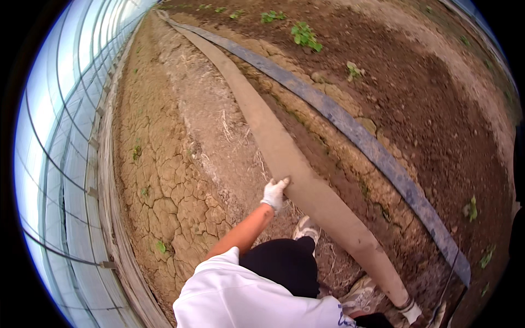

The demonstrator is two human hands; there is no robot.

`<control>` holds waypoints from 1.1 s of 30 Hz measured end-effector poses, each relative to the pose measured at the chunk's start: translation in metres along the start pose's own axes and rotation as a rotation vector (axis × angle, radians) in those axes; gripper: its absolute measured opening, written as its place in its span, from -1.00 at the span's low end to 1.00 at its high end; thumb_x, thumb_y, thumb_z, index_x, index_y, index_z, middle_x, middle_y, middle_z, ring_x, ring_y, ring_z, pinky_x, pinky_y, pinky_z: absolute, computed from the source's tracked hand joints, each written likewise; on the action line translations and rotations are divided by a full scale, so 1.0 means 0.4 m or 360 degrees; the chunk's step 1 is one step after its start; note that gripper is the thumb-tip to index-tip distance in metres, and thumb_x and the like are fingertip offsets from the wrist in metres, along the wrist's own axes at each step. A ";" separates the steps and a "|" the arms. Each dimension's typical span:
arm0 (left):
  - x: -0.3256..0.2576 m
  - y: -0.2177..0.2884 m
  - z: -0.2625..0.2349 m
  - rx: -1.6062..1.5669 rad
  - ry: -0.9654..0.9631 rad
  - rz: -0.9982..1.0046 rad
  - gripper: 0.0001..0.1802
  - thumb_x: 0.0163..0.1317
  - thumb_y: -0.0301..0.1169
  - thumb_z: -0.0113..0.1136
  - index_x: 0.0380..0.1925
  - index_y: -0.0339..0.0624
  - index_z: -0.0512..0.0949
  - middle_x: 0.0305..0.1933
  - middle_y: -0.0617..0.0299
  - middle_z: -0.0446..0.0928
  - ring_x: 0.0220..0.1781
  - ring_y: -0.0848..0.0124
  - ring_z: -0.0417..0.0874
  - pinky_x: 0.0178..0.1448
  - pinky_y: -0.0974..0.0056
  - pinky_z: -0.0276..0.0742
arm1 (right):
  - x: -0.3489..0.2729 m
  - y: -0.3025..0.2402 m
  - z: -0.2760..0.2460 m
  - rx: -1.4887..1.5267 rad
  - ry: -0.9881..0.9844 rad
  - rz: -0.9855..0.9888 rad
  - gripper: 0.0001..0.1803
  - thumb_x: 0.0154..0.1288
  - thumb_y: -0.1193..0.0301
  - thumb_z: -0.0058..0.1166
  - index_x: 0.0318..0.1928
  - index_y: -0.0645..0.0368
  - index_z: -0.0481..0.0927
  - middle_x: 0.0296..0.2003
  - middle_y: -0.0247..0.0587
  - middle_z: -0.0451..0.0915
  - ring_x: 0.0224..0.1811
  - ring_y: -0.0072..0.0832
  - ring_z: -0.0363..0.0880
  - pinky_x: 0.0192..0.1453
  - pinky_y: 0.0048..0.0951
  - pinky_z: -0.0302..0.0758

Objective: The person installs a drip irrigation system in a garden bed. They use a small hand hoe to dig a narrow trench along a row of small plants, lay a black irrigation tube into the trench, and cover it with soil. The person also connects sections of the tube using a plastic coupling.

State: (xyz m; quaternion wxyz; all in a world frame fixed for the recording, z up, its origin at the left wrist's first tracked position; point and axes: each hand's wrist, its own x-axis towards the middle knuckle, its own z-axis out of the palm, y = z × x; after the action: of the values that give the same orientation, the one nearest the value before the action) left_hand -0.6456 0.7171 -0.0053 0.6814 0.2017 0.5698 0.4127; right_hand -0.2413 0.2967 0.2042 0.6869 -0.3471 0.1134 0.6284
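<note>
Pinching the brown hose point(317, 199) by its edge is the left hand point(275, 194); the right hand point(411, 313) I can't read. The hose looks floppy, likely heavy; edges suit holding.

The left forearm point(243, 231) reaches forward, gloved left grip point(275, 194) curled; the gloved right grip point(411, 313) sits low.
</note>
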 end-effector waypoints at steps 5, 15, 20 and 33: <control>0.069 -0.132 -0.178 0.0264 0.0322 -0.0344 -0.55 0.15 -0.30 0.28 0.02 -0.19 0.44 0.00 0.16 0.54 -0.05 0.25 0.58 -0.03 0.10 0.54 | -0.046 0.018 0.075 -0.0024 0.0802 -0.0303 -0.52 0.48 0.05 -0.34 0.11 0.16 0.37 -0.45 -0.41 0.37 -0.75 -0.69 0.15 -0.77 -0.67 0.10; 0.139 -0.198 -0.054 0.2266 0.0643 0.0430 -0.29 -0.01 -0.14 0.34 0.04 -0.42 0.37 0.10 -0.17 0.43 0.14 -0.02 0.46 0.17 0.06 0.40 | -0.222 0.019 0.164 0.0280 0.0471 -0.0471 -0.35 0.47 -0.04 -0.40 0.08 0.36 0.40 -0.54 -0.20 0.44 -0.79 -0.59 0.22 -0.83 -0.54 0.18; 0.014 -0.187 0.195 0.2792 -0.1081 0.1673 -0.33 0.08 -0.20 0.24 0.19 -0.14 0.29 0.18 -0.10 0.36 0.20 0.00 0.40 0.26 0.00 0.31 | -0.246 0.039 0.180 0.0271 0.0360 -0.0736 -0.36 0.49 0.02 -0.42 0.09 0.46 0.35 -0.55 -0.25 0.36 -0.76 -0.62 0.24 -0.84 -0.56 0.18; -0.119 -0.355 0.319 0.3286 -0.2112 0.1284 -0.38 0.04 0.05 0.20 0.03 -0.06 0.43 -0.14 0.06 0.53 -0.03 0.12 0.54 0.11 0.08 0.40 | 0.049 -0.046 -0.152 -0.1349 0.1013 0.0145 -0.76 0.26 0.38 0.10 -0.18 0.22 0.36 -0.47 -0.26 0.49 -0.61 -0.61 0.46 -0.63 -0.56 0.48</control>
State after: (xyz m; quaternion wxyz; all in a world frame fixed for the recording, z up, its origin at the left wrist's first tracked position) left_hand -0.4784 0.6226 -0.0476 0.1902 0.9539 0.0771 -0.2190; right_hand -0.2032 0.2750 0.1541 0.3901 -0.7625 0.0671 0.5119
